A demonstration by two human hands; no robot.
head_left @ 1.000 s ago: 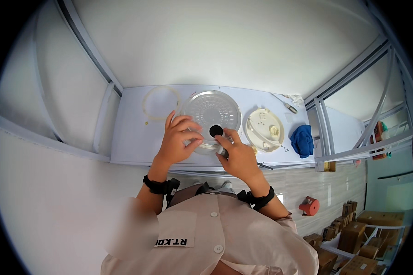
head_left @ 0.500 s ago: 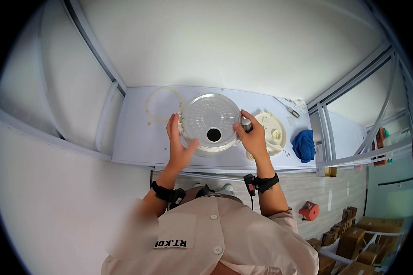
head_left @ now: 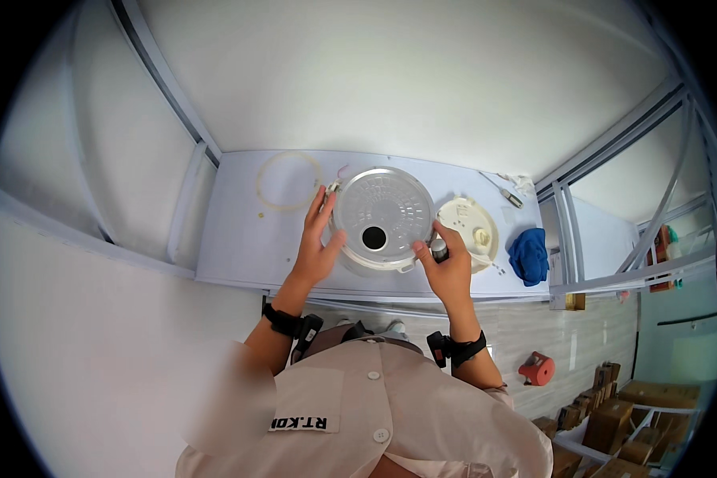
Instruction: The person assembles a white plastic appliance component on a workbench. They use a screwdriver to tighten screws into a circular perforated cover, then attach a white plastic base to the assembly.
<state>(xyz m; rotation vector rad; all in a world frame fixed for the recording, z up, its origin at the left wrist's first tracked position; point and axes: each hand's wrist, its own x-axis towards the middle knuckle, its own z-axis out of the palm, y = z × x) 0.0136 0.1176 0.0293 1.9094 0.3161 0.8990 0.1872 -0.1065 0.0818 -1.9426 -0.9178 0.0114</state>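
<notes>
Disc (head_left: 386,205) between and just beyond left hand (head_left: 317,248), spread open along its left edge, and right hand (head_left: 452,272), closed around cylinder (head_left: 439,248), thumb at disc's near right edge.

The left hand (head_left: 320,248) rested, fingers spread, against a round silver lid (head_left: 384,205) with a black circle (head_left: 374,238). At the lid's right edge, the right hand (head_left: 449,275) held a small grey cylinder (head_left: 439,248). On the table (head_left: 231,243), a cream cover (head_left: 460,210), blue cloth (head_left: 528,256) and screwdriver (head_left: 508,196) lay right; a thin ring (head_left: 257,183) lay left.
</notes>
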